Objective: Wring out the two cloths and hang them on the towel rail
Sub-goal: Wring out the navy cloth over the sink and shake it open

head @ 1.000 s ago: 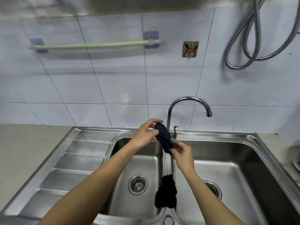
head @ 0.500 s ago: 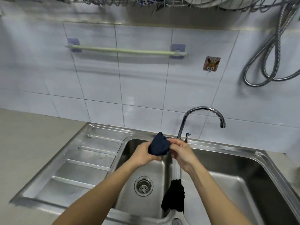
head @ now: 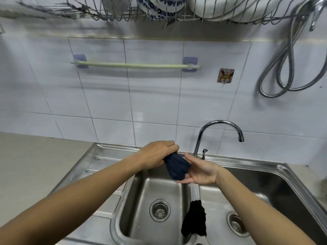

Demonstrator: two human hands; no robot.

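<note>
Beside faucet (head: pixel 210 131), black cloth (head: pixel 194 221) drapes sink divider (head: pixel 194 190).

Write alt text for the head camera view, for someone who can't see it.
Over a steel double sink, the left hand grips a bunched navy cloth against the open right hand. A black cloth drapes the divider; the towel rail is bare.

My left hand (head: pixel 155 154) and right hand (head: pixel 201 172) meet over the sink's (head: pixel 113 151) left basin, one cloth (head: pixel 177 167) between them. The other cloth (head: pixel 194 221) lies on the divider before me. The towel rail (head: pixel 134 65) sits on the wall behind, left of the tap (head: pixel 217 128).
</note>
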